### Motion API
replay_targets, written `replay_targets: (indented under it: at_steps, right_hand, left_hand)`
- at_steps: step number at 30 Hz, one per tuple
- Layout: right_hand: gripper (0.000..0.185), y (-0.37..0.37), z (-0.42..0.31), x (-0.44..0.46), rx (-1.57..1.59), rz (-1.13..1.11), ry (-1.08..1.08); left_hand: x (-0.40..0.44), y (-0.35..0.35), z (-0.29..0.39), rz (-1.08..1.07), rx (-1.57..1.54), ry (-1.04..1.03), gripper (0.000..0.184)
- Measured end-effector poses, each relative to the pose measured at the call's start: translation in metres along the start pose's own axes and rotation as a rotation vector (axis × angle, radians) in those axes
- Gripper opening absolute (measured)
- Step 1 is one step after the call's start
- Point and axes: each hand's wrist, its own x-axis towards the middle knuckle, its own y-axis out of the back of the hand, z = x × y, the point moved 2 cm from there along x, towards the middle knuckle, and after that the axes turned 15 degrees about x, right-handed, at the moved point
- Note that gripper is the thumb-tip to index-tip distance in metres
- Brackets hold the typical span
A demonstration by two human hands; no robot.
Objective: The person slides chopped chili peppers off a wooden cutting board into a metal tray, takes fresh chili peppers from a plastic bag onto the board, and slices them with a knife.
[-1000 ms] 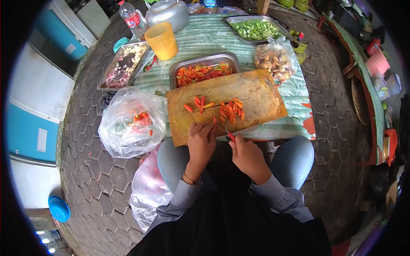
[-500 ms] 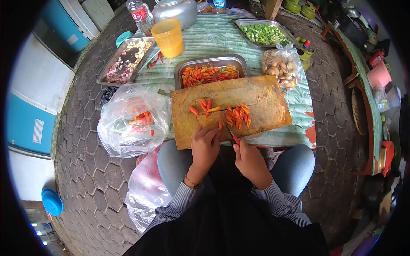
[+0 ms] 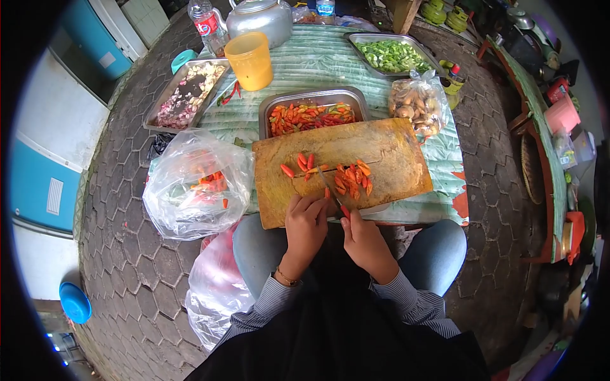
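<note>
On the worn wooden cutting board (image 3: 381, 143), my left hand (image 3: 306, 219) pinches a small red chili (image 3: 327, 192) near the front edge. My right hand (image 3: 365, 241) is closed round the red handle of a knife (image 3: 340, 204), whose blade points up and left beside that chili. Several whole chilies (image 3: 302, 162) lie on the board's left half. A heap of cut chilies (image 3: 351, 178) sits just beyond the knife. Behind the board, partly covered by it, a metal tray (image 3: 264, 120) holds many more red and orange chilies.
A clear plastic bag (image 3: 168, 184) with chilies lies left of the board. Around the table stand a tray of chopped onion and garlic (image 3: 190, 95), a yellow plastic cup (image 3: 249, 63), a kettle (image 3: 260, 22), a tray of green slices (image 3: 394, 56) and a bag of mushroom-like pieces (image 3: 416, 105).
My right hand and the knife have shifted slightly left, bringing the blade closer to the held chili. The whole view has moved a little; the left hand keeps its pinch.
</note>
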Motion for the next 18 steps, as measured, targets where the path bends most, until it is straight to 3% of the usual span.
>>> replay_targets:
  at_steps: [18]
  right_hand:
    - [0.028,0.002,0.002,-0.015,-0.053,-0.095,-0.105]
  left_hand:
    - [-0.002,-0.003,0.002,-0.036,0.056,0.048,0.01]
